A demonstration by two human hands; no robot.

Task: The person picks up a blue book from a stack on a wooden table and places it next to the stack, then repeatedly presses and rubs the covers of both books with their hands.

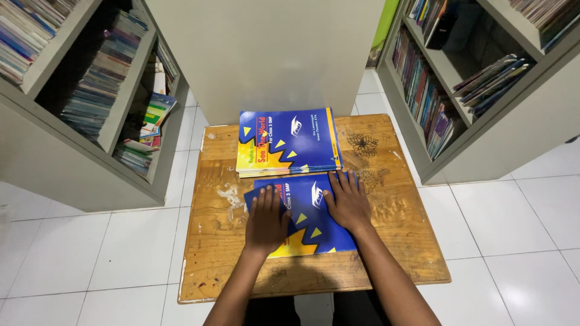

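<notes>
Hands, left hand (266, 218) and right hand (347, 201), lie flat and open on one blue book (302, 218), gripping nothing, pinning it just short of the book stack (289, 142) beyond the fingertips.

Blue book (308, 220) with yellow starburst; matching blue-yellow stack (289, 142); scuffed brown wooden table (393, 229); white tiles (513, 217).

Glossy paper book (308, 220), worn wooden table (211, 241)

place: library or bookshop storeroom | 10 o'clock: grey bookshelf (72, 139) packed with stacked books | 2 o'clock: second bookshelf (483, 115) with upright books | centre: worn wooden counter (211, 241) carrying blue textbooks (289, 142) | floor: white tiles (90, 253)
</notes>
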